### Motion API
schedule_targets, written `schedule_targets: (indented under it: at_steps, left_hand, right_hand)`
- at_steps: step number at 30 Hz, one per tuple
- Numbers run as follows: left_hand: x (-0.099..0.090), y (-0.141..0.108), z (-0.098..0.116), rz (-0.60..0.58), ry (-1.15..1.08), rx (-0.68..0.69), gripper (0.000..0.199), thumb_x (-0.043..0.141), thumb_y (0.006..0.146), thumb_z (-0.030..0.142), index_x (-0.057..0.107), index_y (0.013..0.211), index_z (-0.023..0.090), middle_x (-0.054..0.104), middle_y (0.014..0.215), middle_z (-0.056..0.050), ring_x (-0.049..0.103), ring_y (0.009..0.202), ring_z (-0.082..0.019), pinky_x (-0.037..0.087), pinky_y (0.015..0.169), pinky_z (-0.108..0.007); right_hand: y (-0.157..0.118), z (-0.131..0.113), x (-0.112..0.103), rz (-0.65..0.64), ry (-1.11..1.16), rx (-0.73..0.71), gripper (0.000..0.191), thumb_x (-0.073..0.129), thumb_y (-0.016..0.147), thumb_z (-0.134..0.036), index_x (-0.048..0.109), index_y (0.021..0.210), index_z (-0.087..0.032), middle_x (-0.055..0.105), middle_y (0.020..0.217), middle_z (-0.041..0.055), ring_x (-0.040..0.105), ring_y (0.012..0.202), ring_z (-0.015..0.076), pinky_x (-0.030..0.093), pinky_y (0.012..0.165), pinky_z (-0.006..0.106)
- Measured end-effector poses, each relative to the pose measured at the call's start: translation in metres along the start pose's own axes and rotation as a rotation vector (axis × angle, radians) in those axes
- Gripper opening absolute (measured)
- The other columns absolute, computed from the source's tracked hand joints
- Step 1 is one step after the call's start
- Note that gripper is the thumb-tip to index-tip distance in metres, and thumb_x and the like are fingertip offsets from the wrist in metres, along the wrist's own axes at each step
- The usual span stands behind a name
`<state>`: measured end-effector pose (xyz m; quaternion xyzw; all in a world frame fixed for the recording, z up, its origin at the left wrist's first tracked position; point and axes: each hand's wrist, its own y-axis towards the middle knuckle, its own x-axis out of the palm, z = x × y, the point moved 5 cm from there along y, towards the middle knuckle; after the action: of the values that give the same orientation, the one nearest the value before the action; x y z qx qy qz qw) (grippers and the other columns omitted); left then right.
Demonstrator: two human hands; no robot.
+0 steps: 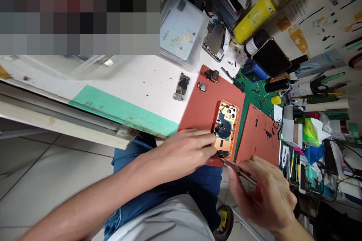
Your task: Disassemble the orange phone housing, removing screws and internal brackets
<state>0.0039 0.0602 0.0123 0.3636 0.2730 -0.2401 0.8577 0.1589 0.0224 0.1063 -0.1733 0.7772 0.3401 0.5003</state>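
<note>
Red mat [195,109]: phone frame [226,143] near front edge | left hand [188,150] touching, grip unclear | right hand [268,192] holding slim tool [240,171]

White light falls brightest on your white tabletop [158,86] and orange phone housing [225,142], while the tiled floor [70,180] below lies in gray shadow. Wide-angle distortion stretches your left forearm [113,192] toward the corner; coarse pixelation masks the upper left.

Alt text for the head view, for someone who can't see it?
A person's left hand touches an opened orange phone on a red mat; the right hand holds a slim tool at the phone's near end. A circuit board lies on the white table.
</note>
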Motion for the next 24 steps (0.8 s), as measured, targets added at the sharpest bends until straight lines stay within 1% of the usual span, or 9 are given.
schedule_targets:
  at_steps: [2, 7, 11, 16, 19, 24]
  left_hand:
    - [-0.0004, 0.0001, 0.0001, 0.001, -0.002, 0.002, 0.02, 0.057, 0.104, 0.011, 0.075, 0.111, 0.015, 0.074, 0.097, -0.005, 0.068, 0.086, -0.021, 0.055, 0.077, -0.033]
    - [-0.0006, 0.0006, 0.0003, -0.011, -0.008, 0.0, 0.02, 0.055, 0.105, 0.011, 0.075, 0.106, 0.015, 0.073, 0.094, -0.005, 0.066, 0.083, -0.02, 0.051, 0.073, -0.031]
    - [-0.0003, 0.0009, 0.0003, 0.009, -0.01, 0.008, 0.019, 0.057, 0.104, 0.01, 0.075, 0.107, 0.014, 0.072, 0.093, -0.005, 0.065, 0.081, -0.02, 0.052, 0.074, -0.032]
    - [-0.001, 0.0009, 0.0007, 0.012, -0.018, 0.008, 0.018, 0.058, 0.104, 0.01, 0.076, 0.107, 0.014, 0.07, 0.091, -0.004, 0.064, 0.079, -0.02, 0.051, 0.072, -0.033]
    - [-0.0014, 0.0012, 0.0008, 0.01, -0.02, 0.008, 0.018, 0.059, 0.104, 0.011, 0.076, 0.105, 0.014, 0.07, 0.091, -0.004, 0.063, 0.078, -0.02, 0.05, 0.071, -0.033]
    - [-0.0008, 0.0008, 0.0005, 0.016, -0.011, 0.009, 0.017, 0.06, 0.103, 0.01, 0.076, 0.107, 0.014, 0.07, 0.092, -0.004, 0.064, 0.079, -0.02, 0.05, 0.072, -0.032]
  right_hand:
    - [0.0003, -0.0003, -0.0005, -0.008, 0.016, -0.001, 0.023, 0.068, 0.091, 0.006, 0.068, 0.11, -0.008, 0.062, 0.073, 0.0026, 0.054, 0.065, 0.0153, 0.049, 0.057, 0.031]
    - [0.0022, -0.0018, -0.0014, -0.034, 0.006, -0.009, 0.022, 0.068, 0.092, 0.006, 0.068, 0.11, -0.007, 0.058, 0.069, 0.0, 0.044, 0.061, 0.013, 0.04, 0.053, 0.03]
    - [0.004, -0.0012, 0.0003, -0.046, 0.011, 0.007, 0.022, 0.07, 0.091, 0.006, 0.067, 0.107, -0.009, 0.061, 0.074, 0.0023, 0.048, 0.065, 0.0135, 0.044, 0.057, 0.031]
    - [0.0053, -0.0023, 0.0018, -0.064, 0.039, 0.011, 0.025, 0.066, 0.092, 0.009, 0.064, 0.103, -0.012, 0.055, 0.069, -0.0022, 0.041, 0.062, 0.0118, 0.038, 0.054, 0.029]
    - [0.0054, -0.0036, 0.0012, -0.061, 0.005, 0.005, 0.023, 0.066, 0.092, 0.008, 0.063, 0.101, -0.013, 0.055, 0.068, -0.003, 0.042, 0.061, 0.0116, 0.037, 0.055, 0.029]
    - [0.008, -0.0035, 0.0018, -0.045, -0.017, 0.015, 0.023, 0.068, 0.094, 0.006, 0.061, 0.098, -0.015, 0.052, 0.066, -0.0049, 0.04, 0.06, 0.0107, 0.036, 0.054, 0.028]
